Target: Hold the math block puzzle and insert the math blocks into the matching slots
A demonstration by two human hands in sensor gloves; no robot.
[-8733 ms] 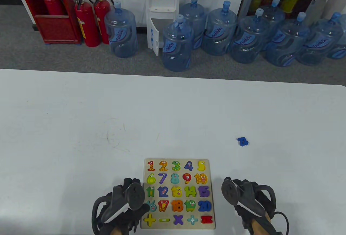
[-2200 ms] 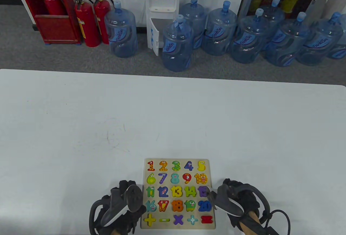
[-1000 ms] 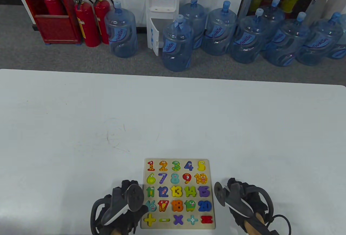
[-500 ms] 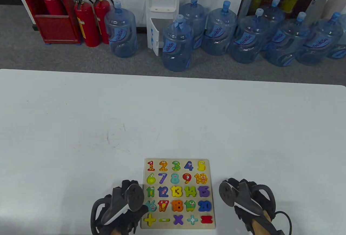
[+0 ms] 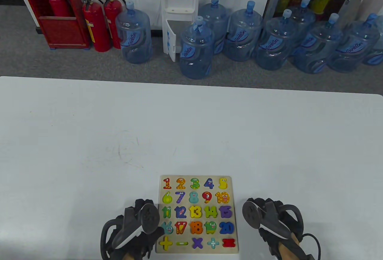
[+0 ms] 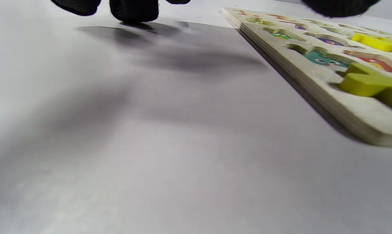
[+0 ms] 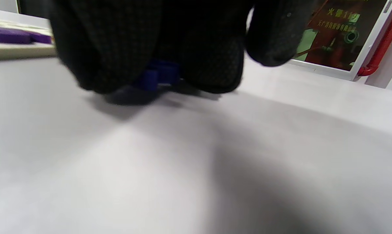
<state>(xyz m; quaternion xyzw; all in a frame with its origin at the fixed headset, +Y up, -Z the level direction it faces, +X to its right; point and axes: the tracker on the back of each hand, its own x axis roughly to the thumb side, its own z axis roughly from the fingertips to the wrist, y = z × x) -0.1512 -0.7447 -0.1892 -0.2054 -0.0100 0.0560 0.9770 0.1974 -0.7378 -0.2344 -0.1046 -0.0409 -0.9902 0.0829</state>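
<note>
The wooden puzzle board (image 5: 232, 189) lies at the table's near edge, its slots holding coloured numbers and signs. My left hand (image 5: 140, 215) sits at the board's left edge. In the left wrist view its fingertips (image 6: 134, 9) rest on the table beside the board (image 6: 313, 74), with the thumb over it. My right hand (image 5: 269, 218) is on the table just right of the board. In the right wrist view its fingers (image 7: 111, 48) pinch a small blue block (image 7: 158, 76) just above the table. The block is hidden in the table view.
Beyond the table's far edge stand several water bottles (image 5: 196, 50), a dispenser (image 5: 179, 12) and red fire extinguishers (image 5: 95, 27). The yellow plus (image 6: 368, 84) sits in the board's near left slot. The purple 15 (image 7: 10, 35) lies left of my right hand.
The blue block that lay on the table far right is gone from there. My right hand drew back from the board's 15 to the table at its right. The left hand has not moved.
</note>
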